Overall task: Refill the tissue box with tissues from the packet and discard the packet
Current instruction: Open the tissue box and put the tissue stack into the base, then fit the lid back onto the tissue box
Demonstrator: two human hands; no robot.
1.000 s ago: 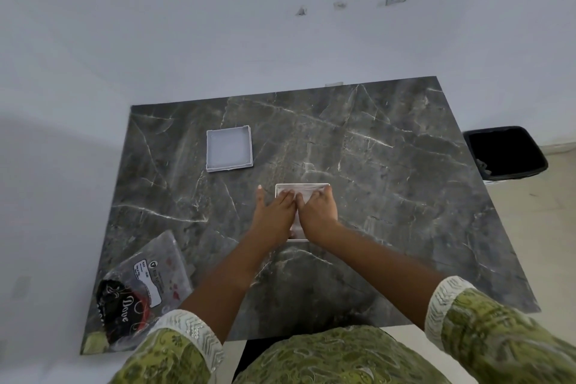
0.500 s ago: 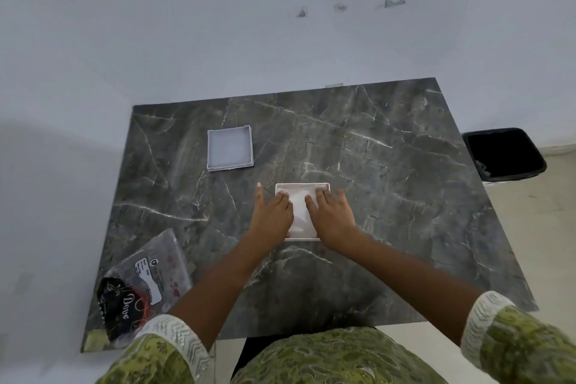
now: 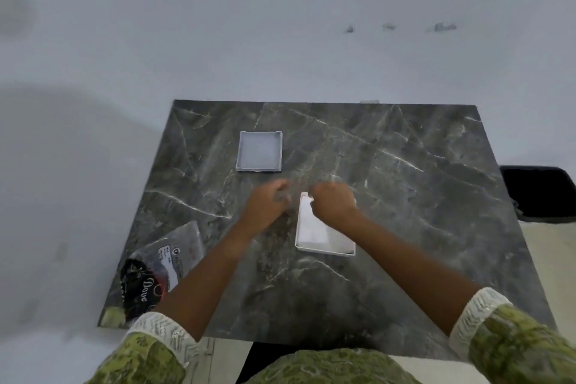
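The white tissue box (image 3: 324, 238) lies open on the dark marble table (image 3: 405, 196), with white tissues inside it. My right hand (image 3: 333, 204) hovers over the box's far end with its fingers curled; motion blur hides whether it pinches a tissue. My left hand (image 3: 265, 206) is just left of the box, off it, fingers curled in and nothing seen in them. The box's grey-white lid (image 3: 260, 151) lies upturned farther back on the left. The clear plastic packet (image 3: 165, 265), with a black printed end, rests at the table's near left corner.
A black bin (image 3: 539, 193) stands on the floor past the table's right edge. A pale wall runs behind the table and along its left side. My green patterned sleeves and lap fill the bottom of the view.
Both hands were pressing flat on the tissues in the box. They have lifted off and curled, and the left hand has moved left, clear of the box. My head has tilted.
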